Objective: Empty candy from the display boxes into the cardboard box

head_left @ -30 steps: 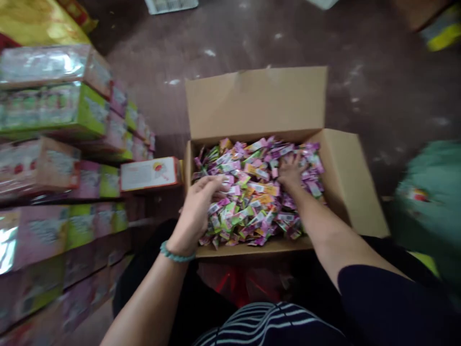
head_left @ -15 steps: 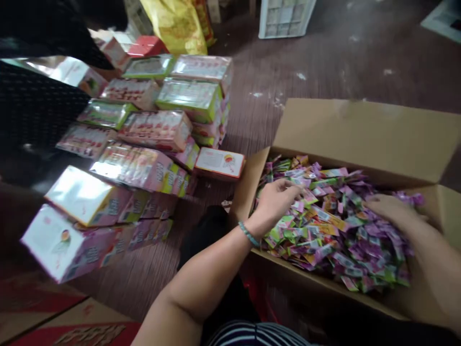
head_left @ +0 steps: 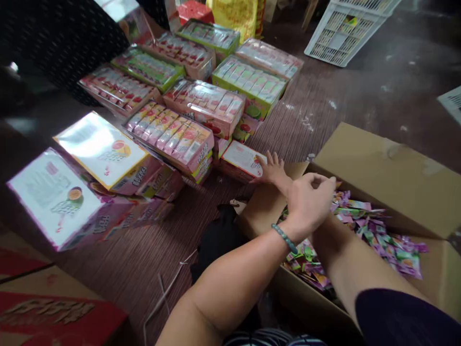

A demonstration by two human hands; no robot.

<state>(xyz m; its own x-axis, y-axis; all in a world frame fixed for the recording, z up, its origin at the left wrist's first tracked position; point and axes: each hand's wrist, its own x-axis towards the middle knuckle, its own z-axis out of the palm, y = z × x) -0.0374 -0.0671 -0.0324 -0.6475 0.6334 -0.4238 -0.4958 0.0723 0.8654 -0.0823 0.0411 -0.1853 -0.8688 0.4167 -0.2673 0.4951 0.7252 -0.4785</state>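
Note:
My right hand (head_left: pixel 272 169) reaches leftward under my left forearm, its fingers spread flat on a small white and red carton (head_left: pixel 240 160) lying on the floor. My left hand (head_left: pixel 310 201), with a green bead bracelet at the wrist, hovers over the left end of an open cardboard box (head_left: pixel 382 168), fingers curled inward; what they hold, if anything, is hidden. The cardboard box is filled with small purple, green and orange sachets (head_left: pixel 378 230).
Stacks of shrink-wrapped pink and green cartons (head_left: pixel 187 120) cover the floor to the left. Two loose cartons (head_left: pixel 97 149) lie tilted nearer me. A white plastic crate (head_left: pixel 345 29) stands far right, a yellow bag (head_left: pixel 234 12) at the back, a red flat box (head_left: pixel 54 312) at lower left.
The view has swung left. My right hand left the sachets and crossed under my left arm to the small carton. My left hand lifted off the sachets.

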